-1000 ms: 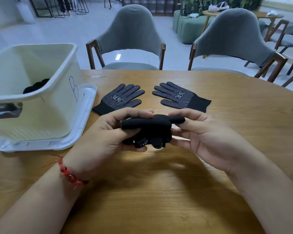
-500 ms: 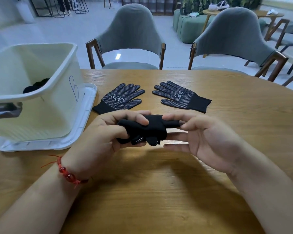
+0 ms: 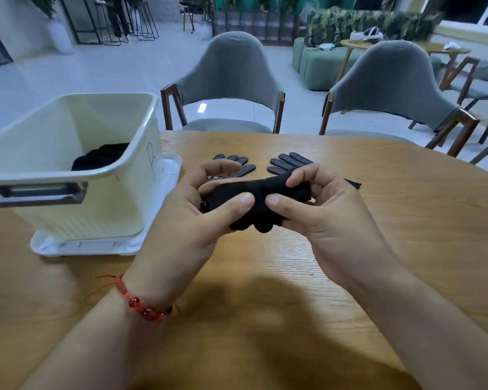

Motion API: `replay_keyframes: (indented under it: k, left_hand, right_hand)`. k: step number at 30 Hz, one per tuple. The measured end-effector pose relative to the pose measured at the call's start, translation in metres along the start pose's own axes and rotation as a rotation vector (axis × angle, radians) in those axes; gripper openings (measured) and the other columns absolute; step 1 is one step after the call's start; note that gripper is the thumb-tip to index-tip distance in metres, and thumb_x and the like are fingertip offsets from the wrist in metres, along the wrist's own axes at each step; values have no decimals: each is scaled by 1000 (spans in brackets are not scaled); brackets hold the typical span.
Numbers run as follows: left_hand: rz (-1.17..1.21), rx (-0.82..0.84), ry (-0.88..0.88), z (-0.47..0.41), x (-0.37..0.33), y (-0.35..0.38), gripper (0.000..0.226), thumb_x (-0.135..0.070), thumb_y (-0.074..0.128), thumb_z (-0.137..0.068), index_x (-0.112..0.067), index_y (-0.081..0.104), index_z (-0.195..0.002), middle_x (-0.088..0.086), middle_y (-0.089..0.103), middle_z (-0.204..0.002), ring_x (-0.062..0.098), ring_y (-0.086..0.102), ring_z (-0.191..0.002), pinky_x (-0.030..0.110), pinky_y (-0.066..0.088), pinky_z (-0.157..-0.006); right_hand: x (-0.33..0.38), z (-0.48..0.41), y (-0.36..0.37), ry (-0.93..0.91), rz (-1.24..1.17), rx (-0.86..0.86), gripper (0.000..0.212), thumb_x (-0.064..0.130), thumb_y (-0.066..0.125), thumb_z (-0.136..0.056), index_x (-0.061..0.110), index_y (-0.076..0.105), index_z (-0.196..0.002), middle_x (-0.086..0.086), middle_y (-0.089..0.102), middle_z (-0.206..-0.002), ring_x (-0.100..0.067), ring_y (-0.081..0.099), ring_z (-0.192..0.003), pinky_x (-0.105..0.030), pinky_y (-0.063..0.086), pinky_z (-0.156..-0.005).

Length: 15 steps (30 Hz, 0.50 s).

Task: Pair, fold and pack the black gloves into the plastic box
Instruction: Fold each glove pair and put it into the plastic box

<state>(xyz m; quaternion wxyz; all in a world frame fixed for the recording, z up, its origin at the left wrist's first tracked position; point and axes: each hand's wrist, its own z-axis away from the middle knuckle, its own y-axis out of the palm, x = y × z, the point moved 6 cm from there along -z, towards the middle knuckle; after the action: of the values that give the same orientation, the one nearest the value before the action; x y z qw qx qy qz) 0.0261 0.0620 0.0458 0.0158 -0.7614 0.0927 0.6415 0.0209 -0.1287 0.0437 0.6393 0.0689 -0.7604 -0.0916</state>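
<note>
Wooden table (image 3: 378, 249); the plastic box (image 3: 96, 204) stands at your left, packed gloves (image 3: 102, 156) dark inside it. Your left hand (image 3: 192, 220) and right hand (image 3: 330, 218) both grasp the folded glove bundle (image 3: 254, 192) above the table, thumbs pressed on top. The loose gloves (image 3: 289, 161) lie flat just behind the bundle.

Cool, flat indoor light, picture slightly soft.
Heavy shadow pools on the tabletop (image 3: 420, 220) toward its near edge, under the left hand (image 3: 192, 215) and right hand (image 3: 327, 215); the black gloves (image 3: 257, 187) they grip read as one dark lump; background smeared, edges bowing.
</note>
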Motion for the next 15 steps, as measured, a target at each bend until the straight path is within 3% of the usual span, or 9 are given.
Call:
replay_keyframes:
  k: [3,5,7,11,15]
  left_hand:
    - [-38,-94,14,6,-21,-15,33,-19,83,-89,-17,70,-119,10,76,-110,30,78,-97,39,65,-83]
    - [-167,-147,118,10,-39,-28,24,-20,80,-91,-20,73,-114,4,77,-103,23,78,-93,34,65,-79]
    - [-284,-195,226,15,-60,-46,22,-22,80,-91,-27,74,-111,-4,77,-99,16,77,-92,27,63,-77]
    - [-358,-257,308,18,-87,-84,22,-19,83,-89,-30,77,-107,-10,78,-93,12,76,-89,27,62,-80]
    - [-381,-322,342,21,-105,-118,23,-19,85,-87,-29,78,-107,-11,78,-86,9,75,-76,21,59,-71]
  right_hand:
    - [12,-3,22,-68,71,20,38,-3,86,-84,17,63,-106,-2,75,-96,-31,74,-94,-62,63,-88]
    - [22,-6,37,-113,144,51,43,8,88,-81,21,65,-114,-1,76,-99,-31,76,-97,-60,63,-91]
    - [35,-11,58,-161,247,110,43,12,89,-81,24,70,-118,-1,76,-101,-29,76,-97,-52,64,-91]
    - [61,-21,108,-207,431,330,32,1,84,-88,18,78,-114,0,81,-97,-18,79,-86,-31,63,-79]
    - [75,-34,157,-262,654,467,27,22,90,-87,29,80,-111,7,82,-96,-13,80,-90,-45,65,-87]
